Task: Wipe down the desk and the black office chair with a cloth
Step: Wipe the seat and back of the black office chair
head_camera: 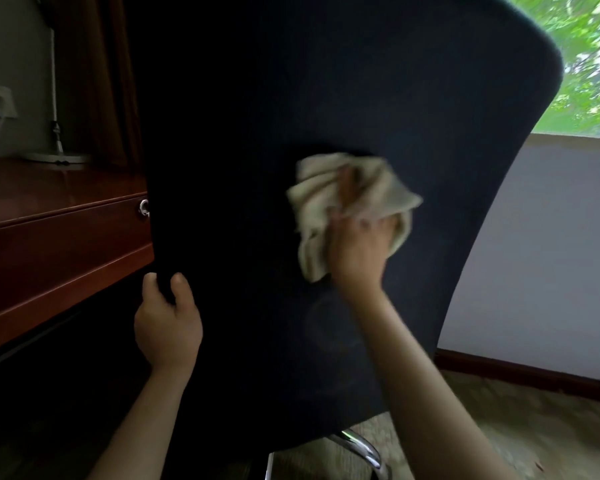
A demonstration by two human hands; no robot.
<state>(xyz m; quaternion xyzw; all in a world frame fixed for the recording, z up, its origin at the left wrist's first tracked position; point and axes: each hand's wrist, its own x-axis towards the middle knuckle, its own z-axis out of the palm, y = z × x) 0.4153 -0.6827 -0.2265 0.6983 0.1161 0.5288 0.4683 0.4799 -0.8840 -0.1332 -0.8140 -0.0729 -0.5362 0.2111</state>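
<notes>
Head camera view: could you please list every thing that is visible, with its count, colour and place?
office chair: 1, black, centre, its back facing the camera
cloth: 1, beige, crumpled against the chair's back
desk: 1, red-brown wood, left
drawer lock: 1, silver, desk front beside the chair's edge
lamp base: 1, silver, on the desk, left
curtain: 1, dark brown, upper left, above the desk
window: 1, green leaves outside, upper right
wall: 1, pale grey, right, below the window
carpet: 1, beige, lower right floor
chair leg: 1, chrome, bottom, under the chair
left hand: 1, grips the chair back's left edge
right hand: 1, holds the cloth on the chair's back
</notes>
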